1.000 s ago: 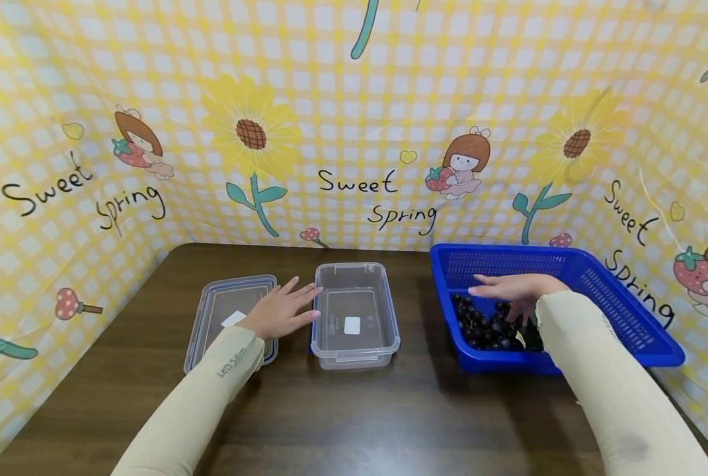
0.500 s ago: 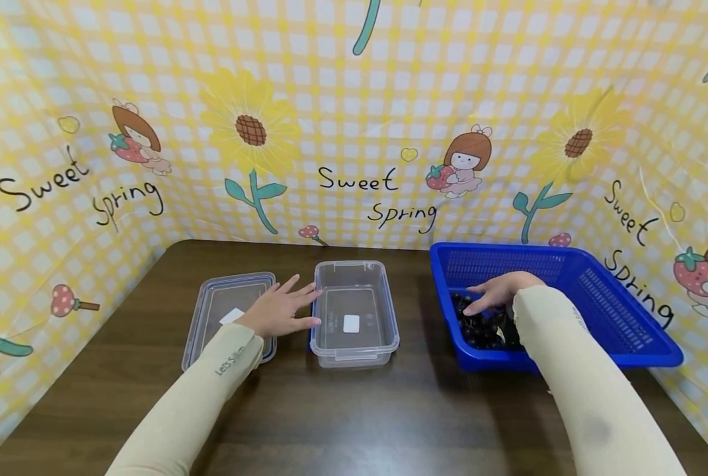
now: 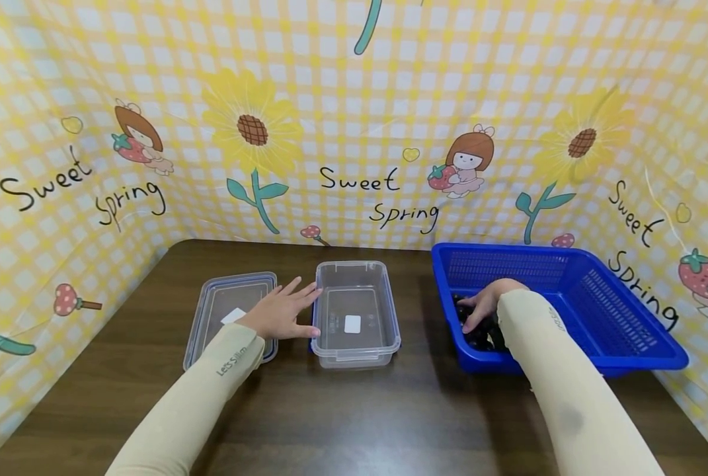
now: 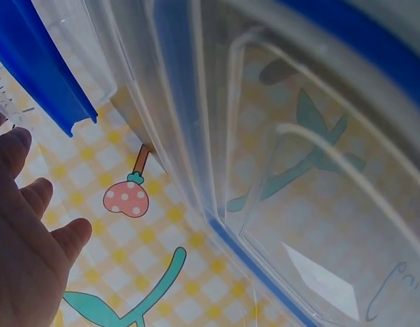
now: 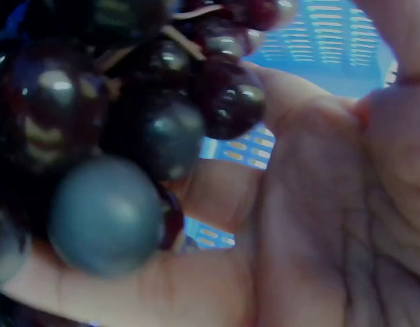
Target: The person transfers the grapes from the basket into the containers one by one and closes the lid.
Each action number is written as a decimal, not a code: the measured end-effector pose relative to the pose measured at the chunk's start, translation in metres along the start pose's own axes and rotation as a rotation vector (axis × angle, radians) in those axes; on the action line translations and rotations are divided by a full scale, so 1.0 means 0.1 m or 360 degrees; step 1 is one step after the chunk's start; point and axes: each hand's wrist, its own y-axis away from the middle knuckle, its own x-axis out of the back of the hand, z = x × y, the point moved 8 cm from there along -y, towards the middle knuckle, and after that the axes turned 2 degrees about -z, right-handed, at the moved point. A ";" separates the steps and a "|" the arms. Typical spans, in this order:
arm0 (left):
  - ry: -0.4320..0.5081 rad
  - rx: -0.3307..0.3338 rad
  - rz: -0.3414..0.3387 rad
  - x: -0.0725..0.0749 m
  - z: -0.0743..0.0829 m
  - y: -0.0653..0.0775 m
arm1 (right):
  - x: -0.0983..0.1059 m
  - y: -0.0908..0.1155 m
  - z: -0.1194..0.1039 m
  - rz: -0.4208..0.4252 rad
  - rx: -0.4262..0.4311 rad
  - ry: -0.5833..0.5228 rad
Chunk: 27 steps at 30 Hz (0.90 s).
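Head view: we find the dark grapes [image 3: 486, 338] in the left part of the blue basket [image 3: 633, 362], which stands on the right side of the frame. The right hand [image 3: 493, 301] reaches down into the basket from above and partly covers them. Right wrist view, left half: the round fruits, glossy and nearly black with reddish tints, hang on thin brownish stems; we see the hand's digits curved about the bunch, one passing below the fruit along the lower left. Some fingertips are hidden by the grapes, so we cannot tell how each one presses. Slotted blue plastic shows behind, upper right.

Left hand [image 3: 283, 313], left of centre in the head view: fingers spread, thumb apart from the rest, pinching nothing. Its fingertips reach the left rim of the clear container [image 3: 354, 342]; we cannot tell whether they press on it. The container sits upright at mid-frame, uncovered, a white label [image 3: 352, 324] showing at its base. The clear lid [image 3: 211, 305], edged with a blue line, lies flat on the table to the left, partly behind the hand and sleeve [image 3: 235, 360].

We record a dark brown table [image 3: 354, 423] beneath everything and a yellow-checked cloth [image 3: 354, 119] across the upper frame, lettered "Sweet Spring".
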 end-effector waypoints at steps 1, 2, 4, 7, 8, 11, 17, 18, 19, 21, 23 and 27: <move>0.0002 0.0004 -0.0004 0.00 0.00 0.00 | -0.01 -0.03 0.01 -0.0003 0.0006 -0.0003; 0.0005 0.0002 -0.0004 -0.01 -0.01 -0.01 | -0.02 -0.04 0.02 -0.0008 0.0017 -0.0015; 0.0011 0.0002 -0.0006 -0.01 -0.01 -0.01 | -0.05 -0.06 0.02 -0.0012 0.0039 -0.0024; 0.0030 0.0008 -0.0010 -0.02 -0.01 -0.01 | -0.07 -0.06 0.00 -0.0026 0.0068 -0.0018; 0.0035 0.0009 -0.0009 -0.02 -0.01 -0.01 | -0.07 -0.07 0.00 -0.0030 0.0066 -0.0008; 0.0054 0.0013 -0.0004 -0.02 -0.01 -0.01 | -0.03 -0.13 0.04 -0.0036 0.0049 0.0017; 0.0075 0.0026 -0.0008 0.01 -0.01 -0.01 | -0.04 -0.23 0.02 0.0015 0.0101 -0.0053; 0.0074 0.0028 -0.0011 0.01 -0.01 -0.01 | -0.06 -0.20 -0.02 0.0021 0.0127 -0.0088; 0.0073 0.0032 -0.0015 0.01 -0.01 -0.01 | -0.08 -0.21 -0.03 0.0025 0.0153 -0.0106; 0.0078 0.0036 -0.0025 0.00 -0.01 -0.01 | -0.10 -0.23 -0.03 0.0043 0.0198 -0.0154; 0.0085 0.0033 -0.0025 0.00 -0.01 -0.01 | -0.11 -0.24 -0.03 0.0045 0.0257 -0.0221; 0.0102 0.0034 -0.0026 0.02 0.00 -0.01 | -0.10 -0.24 -0.02 0.0008 0.0367 -0.0383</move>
